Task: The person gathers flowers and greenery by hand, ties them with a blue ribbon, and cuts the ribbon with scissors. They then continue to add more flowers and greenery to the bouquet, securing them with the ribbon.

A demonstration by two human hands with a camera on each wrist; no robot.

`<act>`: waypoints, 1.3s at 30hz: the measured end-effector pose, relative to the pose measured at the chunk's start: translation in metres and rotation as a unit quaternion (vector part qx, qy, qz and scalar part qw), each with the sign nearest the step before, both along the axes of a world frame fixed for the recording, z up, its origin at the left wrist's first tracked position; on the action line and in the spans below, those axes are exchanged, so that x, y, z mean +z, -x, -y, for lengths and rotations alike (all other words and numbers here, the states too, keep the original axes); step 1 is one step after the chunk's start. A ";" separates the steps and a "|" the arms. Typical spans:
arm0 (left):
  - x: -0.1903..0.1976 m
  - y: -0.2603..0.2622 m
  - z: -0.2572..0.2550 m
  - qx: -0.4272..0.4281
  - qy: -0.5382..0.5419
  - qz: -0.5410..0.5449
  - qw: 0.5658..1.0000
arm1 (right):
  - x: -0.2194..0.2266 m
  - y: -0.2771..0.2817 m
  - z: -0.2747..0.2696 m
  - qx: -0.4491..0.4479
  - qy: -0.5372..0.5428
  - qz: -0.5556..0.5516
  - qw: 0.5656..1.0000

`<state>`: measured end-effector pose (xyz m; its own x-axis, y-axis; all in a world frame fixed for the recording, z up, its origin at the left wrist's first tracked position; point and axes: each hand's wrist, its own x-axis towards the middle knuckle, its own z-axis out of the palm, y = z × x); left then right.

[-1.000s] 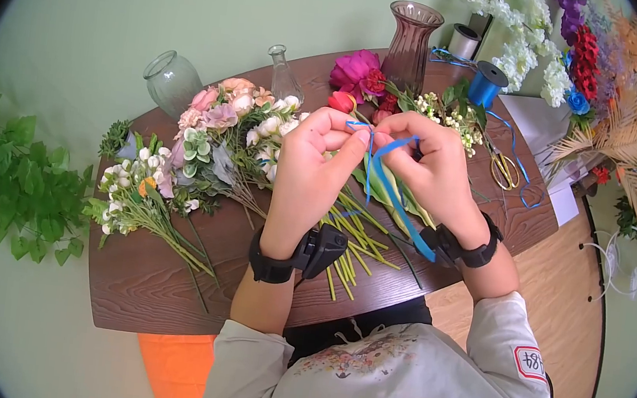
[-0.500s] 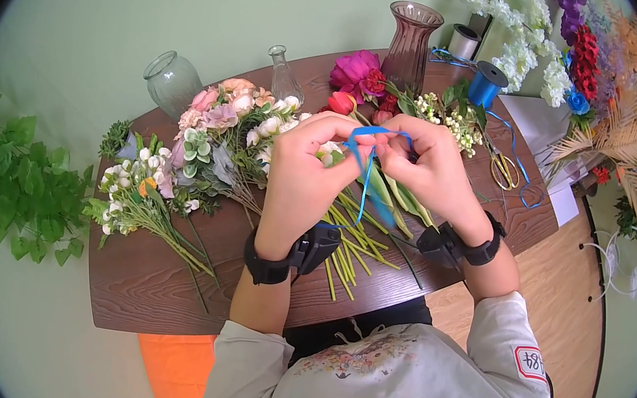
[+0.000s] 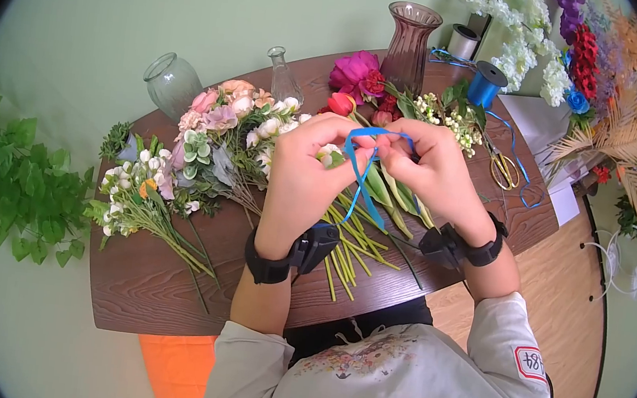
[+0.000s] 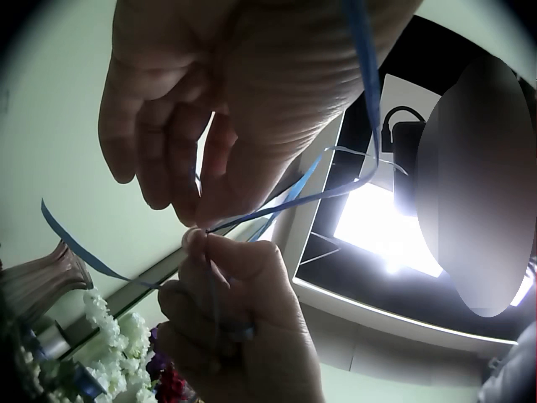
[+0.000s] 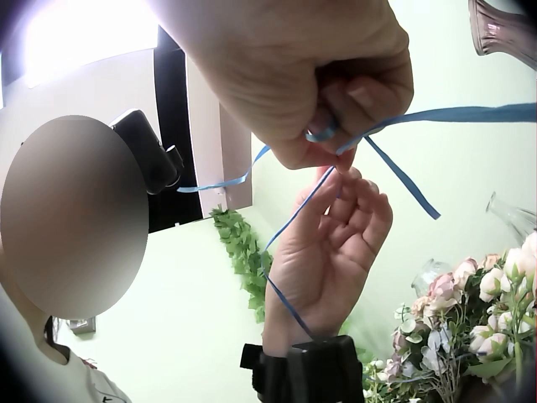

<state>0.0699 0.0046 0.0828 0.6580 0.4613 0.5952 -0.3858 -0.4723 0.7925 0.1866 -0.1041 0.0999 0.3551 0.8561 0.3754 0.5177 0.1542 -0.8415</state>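
Note:
Both hands are raised over the table, fingertips meeting at a thin blue ribbon (image 3: 371,206). The left hand (image 3: 308,162) pinches it between thumb and forefinger. From the other side the right hand (image 3: 433,169) pinches the ribbon too, its remaining fingers curled in. A ribbon loop arches over the fingertips, and loose ends hang below. In the left wrist view the ribbon (image 4: 357,180) crosses in front of the left palm. Seen from the right wrist, several ribbon lengths (image 5: 470,114) spread from the pinch point. Beneath the hands lie tulips with green stems (image 3: 347,261).
Pink and white artificial flowers (image 3: 222,117) lie left on the dark table (image 3: 142,297). Behind stand a purple glass vase (image 3: 410,48) and clear vases (image 3: 172,86). A blue ribbon spool (image 3: 487,84) and gold-handled scissors (image 3: 504,171) are on the right.
The long ribbon end beside the right wrist has swung left and up, now forming a loop over the fingertips. The left hand has shifted slightly left; both keep pinching.

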 end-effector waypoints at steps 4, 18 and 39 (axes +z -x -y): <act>0.011 0.003 0.003 0.083 -0.176 -0.004 0.981 | 0.005 -0.002 0.003 0.008 0.028 0.004 1.000; 0.006 0.000 0.004 0.125 -0.307 -0.034 0.943 | 0.016 -0.009 0.001 0.014 0.039 0.308 0.951; -0.006 -0.008 0.007 0.141 -0.319 -0.023 0.937 | 0.016 -0.004 0.000 -0.032 0.077 0.358 0.930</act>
